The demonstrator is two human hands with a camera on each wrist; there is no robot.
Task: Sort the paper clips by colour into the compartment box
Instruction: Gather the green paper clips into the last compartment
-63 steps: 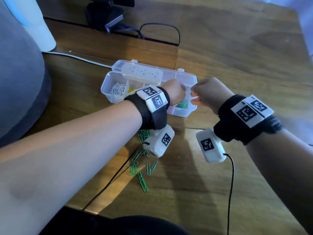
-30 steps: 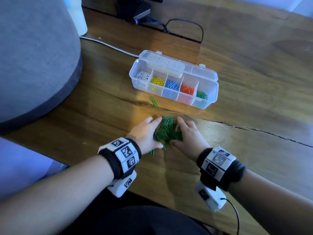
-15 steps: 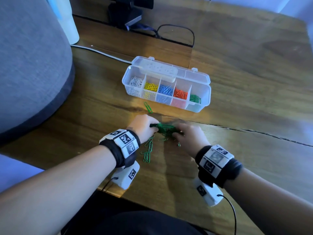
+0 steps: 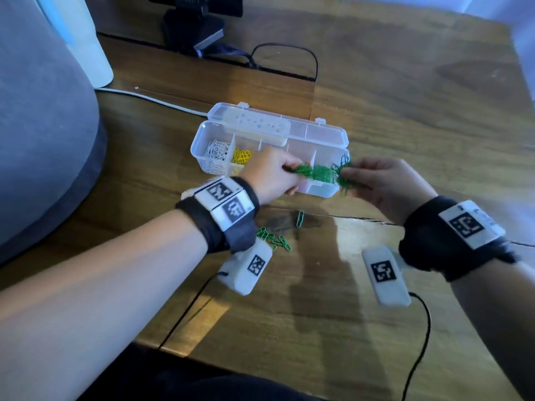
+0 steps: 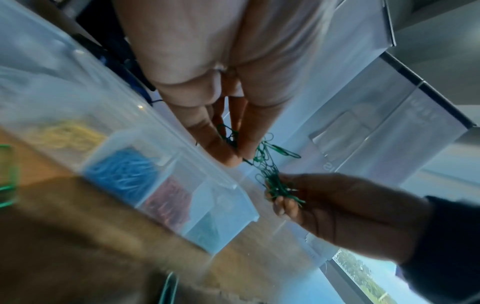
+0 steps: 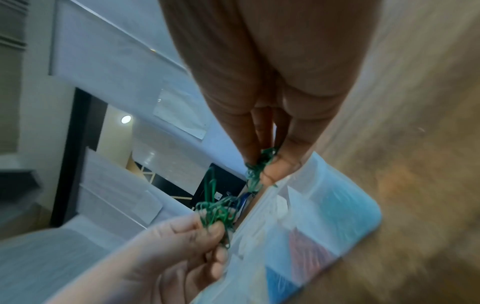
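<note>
A tangled bunch of green paper clips (image 4: 321,173) hangs in the air between both hands, over the right end of the clear compartment box (image 4: 215,133). My left hand (image 4: 275,175) pinches its left end (image 5: 228,139). My right hand (image 4: 376,180) pinches its right end (image 6: 259,166). White clips (image 4: 215,151) and yellow clips (image 4: 241,156) lie in the left compartments. Blue clips (image 5: 124,172) and red clips (image 5: 168,199) show in the left wrist view. Several loose green clips (image 4: 275,238) and a single one (image 4: 300,218) lie on the table below my left wrist.
The box lid (image 4: 260,125) stands open behind the compartments. A grey rounded object (image 4: 37,140) fills the left side. A white cable (image 4: 150,99) and a black cable loop (image 4: 283,57) lie at the back, by a dark stand (image 4: 197,27). The wooden table (image 4: 405,111) extends right.
Both hands lifted the bunch of green clips off the table and carried it up to the box's right end. Some green clips stayed on the table.
</note>
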